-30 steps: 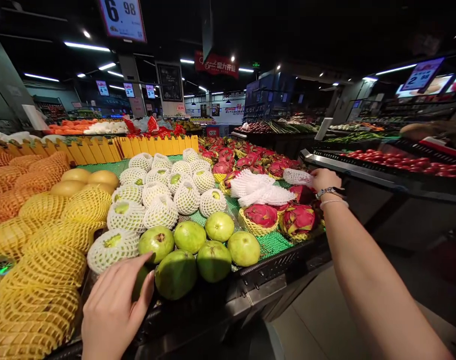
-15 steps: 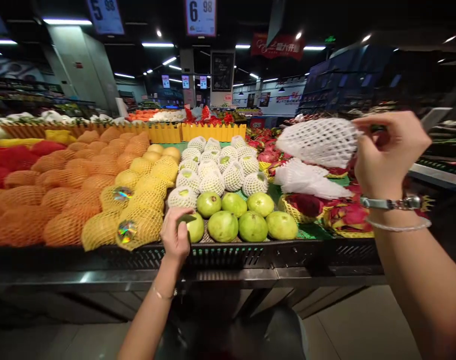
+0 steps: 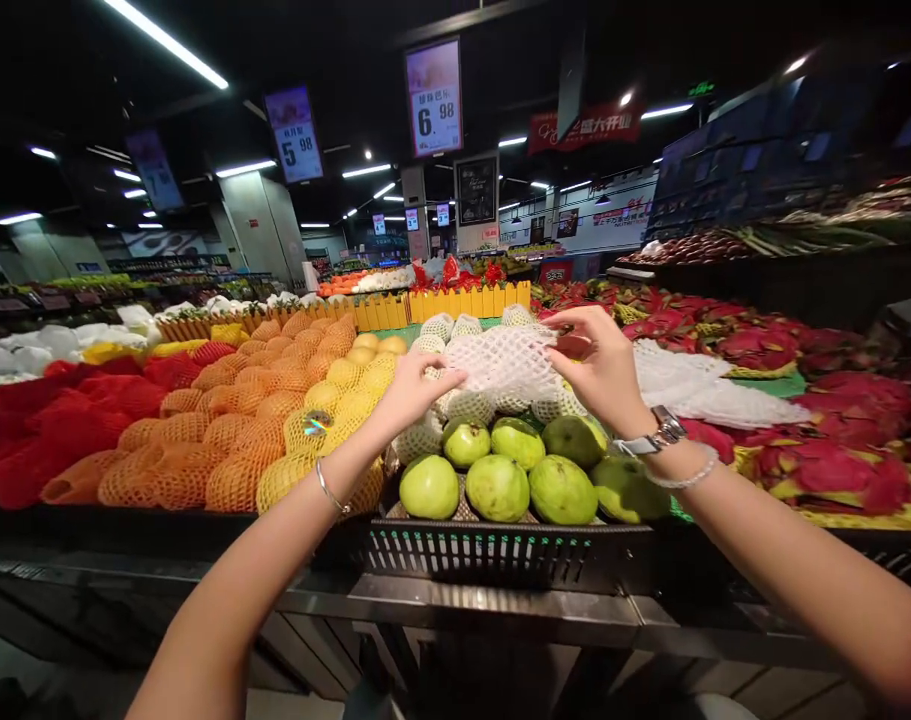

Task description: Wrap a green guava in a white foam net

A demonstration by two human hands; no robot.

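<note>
A white foam net sleeve (image 3: pixel 500 362) is stretched level between my two hands, above the green guavas. My left hand (image 3: pixel 419 385) pinches its left end, and my right hand (image 3: pixel 596 368) grips the right end between thumb and fingers. Just below and nearer to me sit several bare guavas (image 3: pixel 498 487) in two rows. Behind the sleeve, partly hidden by it, are guavas in white foam nets (image 3: pixel 470 405). To the right of my right hand, a pile of loose foam sleeves (image 3: pixel 695 385) lies on the dragon fruit.
Orange-netted fruit (image 3: pixel 237 440) and yellow-netted fruit (image 3: pixel 342 385) fill the left side, with red netting (image 3: pixel 80 420) beyond. Dragon fruit (image 3: pixel 837 470) covers the right. A black slatted crate edge (image 3: pixel 500 553) and a metal rail (image 3: pixel 500 605) run along the front. A yellow fence (image 3: pixel 470 302) stands behind.
My right hand has brought the foam sleeve leftward over the guavas. My left hand has left the front-left guava, risen, and taken the sleeve's other end. The view has shifted too.
</note>
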